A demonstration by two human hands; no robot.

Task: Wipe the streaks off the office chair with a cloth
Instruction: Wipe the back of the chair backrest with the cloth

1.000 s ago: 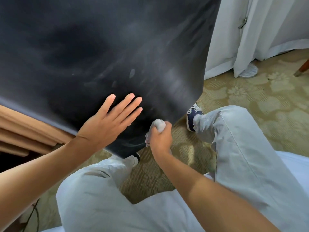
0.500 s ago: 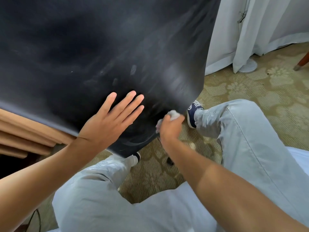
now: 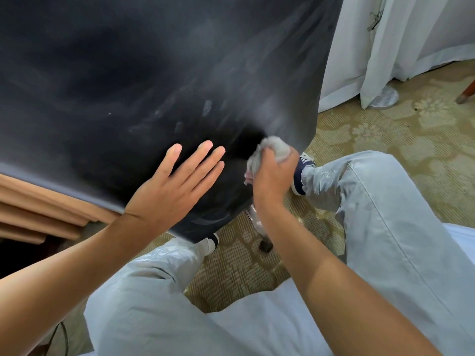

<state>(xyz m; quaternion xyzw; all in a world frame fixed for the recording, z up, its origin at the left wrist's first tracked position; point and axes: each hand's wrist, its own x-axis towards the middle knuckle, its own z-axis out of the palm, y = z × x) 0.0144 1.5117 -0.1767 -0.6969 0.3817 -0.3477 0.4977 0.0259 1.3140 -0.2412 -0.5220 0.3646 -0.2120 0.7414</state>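
Black smooth-backed office chair [image 3: 128, 86] filled the far left, smeared with pale streaks. Near its lower edge the left hand [image 3: 169, 191] lay flat, fingers straight. Just right, the right hand [image 3: 272, 176] clutched a crumpled grey-white cloth [image 3: 272, 150] against the chair's right edge.

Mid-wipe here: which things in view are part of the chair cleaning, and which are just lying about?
Part of the job:
chair back, black and streaked
cloth, bunched in the right hand
left hand, flat on the chair

Just lying about:
white curtain
patterned carpet
round white disc below the curtain
tan drape
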